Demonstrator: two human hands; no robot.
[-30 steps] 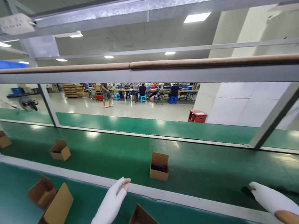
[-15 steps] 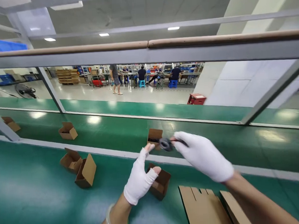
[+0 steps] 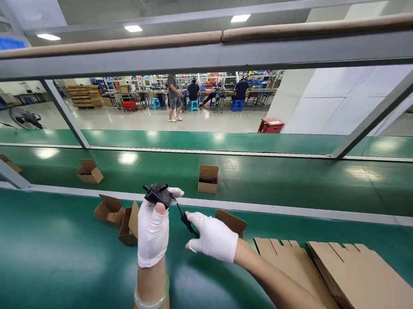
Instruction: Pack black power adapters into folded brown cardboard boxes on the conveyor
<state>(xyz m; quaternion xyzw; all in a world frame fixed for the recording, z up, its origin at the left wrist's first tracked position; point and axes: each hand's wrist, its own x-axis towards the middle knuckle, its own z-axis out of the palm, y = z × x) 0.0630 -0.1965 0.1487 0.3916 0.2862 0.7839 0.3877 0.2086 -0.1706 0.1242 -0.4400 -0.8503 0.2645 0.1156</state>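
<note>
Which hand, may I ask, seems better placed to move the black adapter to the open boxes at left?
Probably the left hand: it holds the adapter and is nearer those open boxes; the right hand is farther off, at the cord.

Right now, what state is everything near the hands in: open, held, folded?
Left hand, gripping black adapter
Right hand, at black cord, grip unclear
Black adapter, held up
Black cord, strung between both hands
Two boxes at left, open
Box beside right hand, flap up, partly hidden
Box straight ahead, open, black bundle inside
Two cardboard stacks, folded flat
</note>
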